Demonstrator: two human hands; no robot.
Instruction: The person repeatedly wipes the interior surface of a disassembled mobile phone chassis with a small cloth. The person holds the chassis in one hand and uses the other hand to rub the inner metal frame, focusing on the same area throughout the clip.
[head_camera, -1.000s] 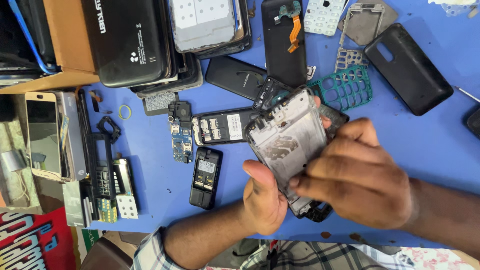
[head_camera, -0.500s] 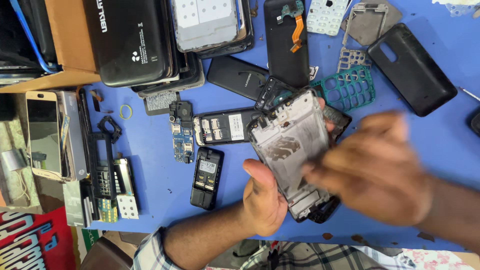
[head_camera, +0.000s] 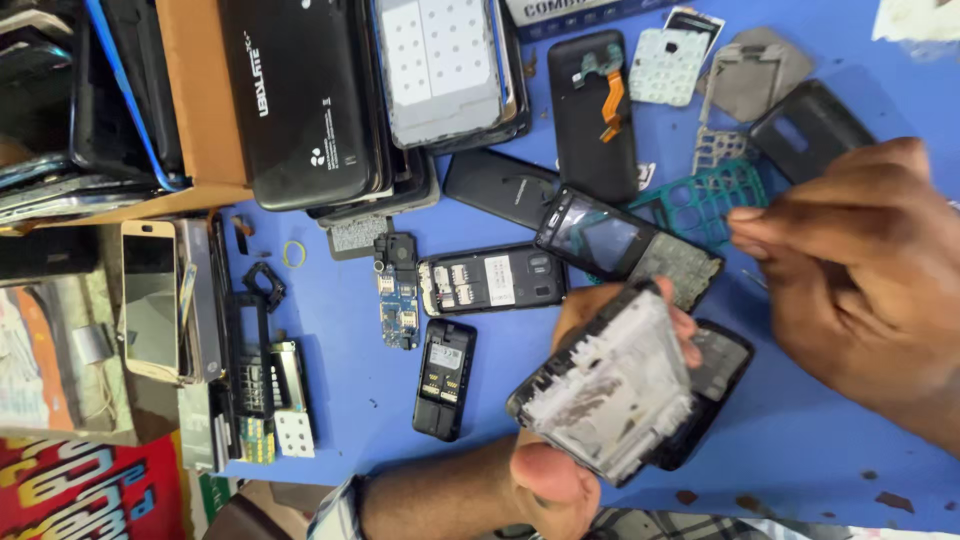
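Head view: left hand (head_camera: 570, 440) grips a grey phone frame (head_camera: 610, 385) — thumb over its near edge, fingertips showing past the far edge, closed around it. Frame is tilted, inner side up, held just above the blue surface (head_camera: 820, 440). A black back shell (head_camera: 715, 385) sits right against the frame on its far-right side; cannot tell whether the same hand carries it or it lies on the surface.

Right hand (head_camera: 860, 270) hovers to the right of the frame, apart from it, fingers bunched together with tips pointing left, holding nothing that shows.

Just beyond the frame: a small black phone body with a screen window (head_camera: 600, 240), and behind that a teal keypad grid (head_camera: 705, 200). Left of the frame lies an open black handset with its slots exposed (head_camera: 490, 280), a smaller black handset (head_camera: 445, 380) nearer the viewer, and a blue circuit board (head_camera: 398, 290) further left. Well left of the frame — a gold-edged smartphone (head_camera: 150, 300) on a stack of parts. Far beyond the frame, a large black tablet back (head_camera: 300, 95) lies on stacked devices.
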